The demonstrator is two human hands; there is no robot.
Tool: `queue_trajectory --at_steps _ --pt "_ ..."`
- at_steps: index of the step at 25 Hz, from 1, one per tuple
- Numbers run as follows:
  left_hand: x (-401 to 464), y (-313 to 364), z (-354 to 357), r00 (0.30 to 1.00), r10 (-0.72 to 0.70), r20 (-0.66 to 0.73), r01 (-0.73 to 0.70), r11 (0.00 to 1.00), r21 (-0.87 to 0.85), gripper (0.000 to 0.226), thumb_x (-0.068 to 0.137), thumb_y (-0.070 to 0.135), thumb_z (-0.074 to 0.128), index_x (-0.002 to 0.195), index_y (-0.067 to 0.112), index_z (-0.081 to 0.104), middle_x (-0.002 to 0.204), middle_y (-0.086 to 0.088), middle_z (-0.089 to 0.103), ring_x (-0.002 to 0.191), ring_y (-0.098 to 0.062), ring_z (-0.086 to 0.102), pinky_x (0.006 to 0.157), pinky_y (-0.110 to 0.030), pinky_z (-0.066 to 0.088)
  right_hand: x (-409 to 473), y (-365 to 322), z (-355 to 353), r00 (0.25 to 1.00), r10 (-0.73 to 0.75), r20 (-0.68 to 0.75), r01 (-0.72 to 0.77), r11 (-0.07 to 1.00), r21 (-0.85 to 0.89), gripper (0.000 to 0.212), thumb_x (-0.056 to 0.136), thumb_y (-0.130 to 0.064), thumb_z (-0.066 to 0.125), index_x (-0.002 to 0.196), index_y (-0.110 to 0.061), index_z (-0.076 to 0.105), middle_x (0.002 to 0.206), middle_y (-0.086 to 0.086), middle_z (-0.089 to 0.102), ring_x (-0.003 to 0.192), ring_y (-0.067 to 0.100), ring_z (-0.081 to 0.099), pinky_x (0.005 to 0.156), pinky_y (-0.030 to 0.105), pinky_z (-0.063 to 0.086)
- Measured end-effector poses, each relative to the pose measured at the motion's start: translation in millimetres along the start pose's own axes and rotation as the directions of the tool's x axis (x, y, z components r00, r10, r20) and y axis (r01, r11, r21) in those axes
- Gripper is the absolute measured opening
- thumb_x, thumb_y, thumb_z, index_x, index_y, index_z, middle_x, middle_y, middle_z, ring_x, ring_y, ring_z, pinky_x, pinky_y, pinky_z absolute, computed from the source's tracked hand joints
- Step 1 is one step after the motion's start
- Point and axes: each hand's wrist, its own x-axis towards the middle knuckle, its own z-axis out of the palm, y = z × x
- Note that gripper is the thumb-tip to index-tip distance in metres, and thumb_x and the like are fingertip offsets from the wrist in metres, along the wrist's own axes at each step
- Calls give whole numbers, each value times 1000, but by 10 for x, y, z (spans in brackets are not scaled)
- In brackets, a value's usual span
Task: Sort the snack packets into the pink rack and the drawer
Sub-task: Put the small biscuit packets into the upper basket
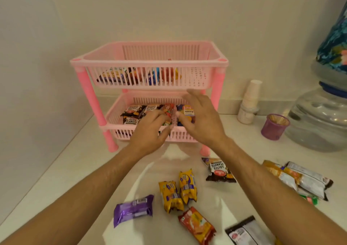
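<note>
We have both hands over the lower basket of the pink rack. Our left hand lies with fingers stretched flat on a red packet among the packets there; our right hand hovers spread and relaxed, holding nothing. The risk we see: the upper basket sits close above our knuckles, so lifting out carelessly could knock it and shift the light rack, or drag a packet over the low front wall. The lower basket holds salted peanut packets, the red packet and a blue one; the upper basket holds several packets, hard to tell apart through the slats. More packets wait on the surface: a purple one, two yellow ones, an orange one. No drawer is in view
</note>
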Motion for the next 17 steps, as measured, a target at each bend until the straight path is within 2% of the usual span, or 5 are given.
queue_trajectory --at_steps 3,5,9,12,17 --pt "-416 68 220 901 -222 372 230 973 23 59 86 54 58 134 22 48 132 1 47 118 -18 48 96 -38 44 -547 33 256 983 131 129 -141 987 72 48 89 -35 62 130 -13 53 137 4 51 126 19 45 102 35 44" --pt "-630 127 314 778 -227 586 235 970 65 80 79 68 56 143 25 37 142 2 42 127 -19 42 103 -38 40 -843 85 392 942 219 254 -235 971 36 52 89 -38 63 134 -16 50 136 2 49 125 18 47 100 35 45" --pt "-894 248 453 645 -223 731 197 973 123 94 75 70 60 149 23 25 152 1 32 135 -20 35 107 -36 35 -1217 241 502 691 308 654 -458 887 65 79 84 -40 70 150 -22 29 158 -3 25 139 16 36 106 32 36" --pt "-1018 317 533 541 -246 804 206 966 157 103 72 69 64 151 22 17 154 0 28 137 -21 33 108 -36 34 -1320 309 537 518 196 833 -371 928 12 95 80 -36 74 155 -23 17 164 -6 4 149 15 12 118 34 23" --pt "-1050 360 607 463 -281 841 269 948 169 97 72 53 74 148 19 25 143 -3 40 128 -22 43 103 -32 39 -1285 289 559 411 184 893 -144 980 -135 93 81 -31 73 154 -16 18 158 7 23 145 25 20 117 37 27"
